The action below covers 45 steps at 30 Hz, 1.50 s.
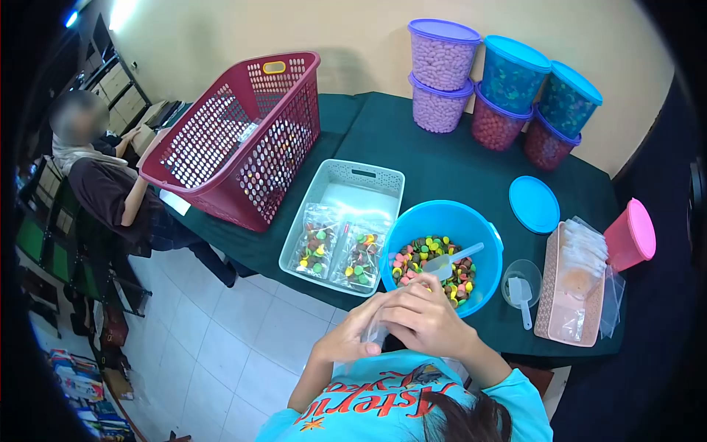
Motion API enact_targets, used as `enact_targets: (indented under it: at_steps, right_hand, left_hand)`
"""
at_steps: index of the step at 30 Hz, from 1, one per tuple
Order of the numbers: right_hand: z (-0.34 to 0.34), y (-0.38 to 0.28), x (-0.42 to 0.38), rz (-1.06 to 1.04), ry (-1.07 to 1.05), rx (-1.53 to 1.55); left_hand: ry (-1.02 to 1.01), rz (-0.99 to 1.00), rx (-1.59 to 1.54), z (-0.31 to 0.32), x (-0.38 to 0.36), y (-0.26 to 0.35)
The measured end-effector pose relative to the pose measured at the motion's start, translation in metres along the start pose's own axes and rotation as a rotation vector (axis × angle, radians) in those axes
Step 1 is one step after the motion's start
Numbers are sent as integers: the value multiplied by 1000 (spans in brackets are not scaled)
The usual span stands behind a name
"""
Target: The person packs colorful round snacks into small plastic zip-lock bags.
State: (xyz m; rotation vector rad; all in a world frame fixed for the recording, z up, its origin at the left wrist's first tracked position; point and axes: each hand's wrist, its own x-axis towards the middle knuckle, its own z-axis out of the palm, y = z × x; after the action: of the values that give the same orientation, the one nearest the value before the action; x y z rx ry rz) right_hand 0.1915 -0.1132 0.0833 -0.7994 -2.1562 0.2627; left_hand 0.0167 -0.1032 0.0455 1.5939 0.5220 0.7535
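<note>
Close to my chest, my left hand has its fingers closed around a clear plastic bag. My right hand meets it from the other side, its bent fingers also on the bag; the fingertips are partly hidden. Just beyond the hands stands a blue tub holding round colourful candies. A clear scoop rests on the candies with its handle to the right. Left of the tub, a pale green tray contains two clear bags of candies, a left bag and a right bag.
A maroon laundry basket stands at left, near a person. Right are a clear bowl with a white scoop, a pink basket of plastic bags, a blue lid and a pink container. Stacked candy tubs stand behind.
</note>
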Motion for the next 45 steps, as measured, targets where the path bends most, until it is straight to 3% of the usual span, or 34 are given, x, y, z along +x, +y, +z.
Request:
enact_targets:
  at_steps: [5,9,10,11,12,14,15,16,21,25,27,29,31,33,35,37,39,40,42,45]
  right_hand:
    - [-17,27,3,73,-44,69]
    - [-30,49,1,298,121,124]
    - [-32,54,-3,405,120,168]
    - [-33,57,-5,512,118,212]
    - [-30,60,-5,573,126,292]
    - [-23,61,0,610,164,390]
    - [-18,61,3,641,207,490]
    - [-15,65,3,573,197,280]
    - [-7,58,10,614,177,312]
    - [15,44,11,773,295,330]
    - [29,35,17,963,468,565]
    - [41,32,16,937,484,501]
    - [51,25,19,1074,600,596]
    - [62,19,21,1076,706,530]
    - [74,10,20,1123,710,324]
    - [83,-4,33,1154,750,323]
    - [92,-12,42,1137,697,236]
    - [94,-17,47,1151,651,254]
    - [101,-27,56,1140,629,241]
    - [107,-36,61,1102,586,177]
  left_hand:
    - [134,92,86,-23,3,-15]
    - [233,114,66,-47,-18,-24]
    - [410,159,-13,-43,-15,-18]
    - [403,145,-19,-46,-17,-23]
    - [526,64,26,-49,-19,-29]
    - [724,-21,54,-53,-14,-32]
    - [716,-26,51,-59,-10,-33]
    - [700,-19,53,-65,-7,-34]
    - [646,68,-29,-104,11,-38]
    - [579,153,91,-133,27,-47]
    - [544,146,77,-142,34,-48]
    - [486,33,51,-152,39,-48]
    - [368,-4,46,-164,43,-48]
    - [409,-25,33,-172,50,-40]
    - [453,85,201,-186,52,-41]
    - [389,361,484,-179,56,-15]
    - [-44,422,600,-164,59,11]
    - [-61,428,594,-154,60,9]
    - [-409,336,617,-134,63,3]
    - [-352,470,597,-126,61,-29]
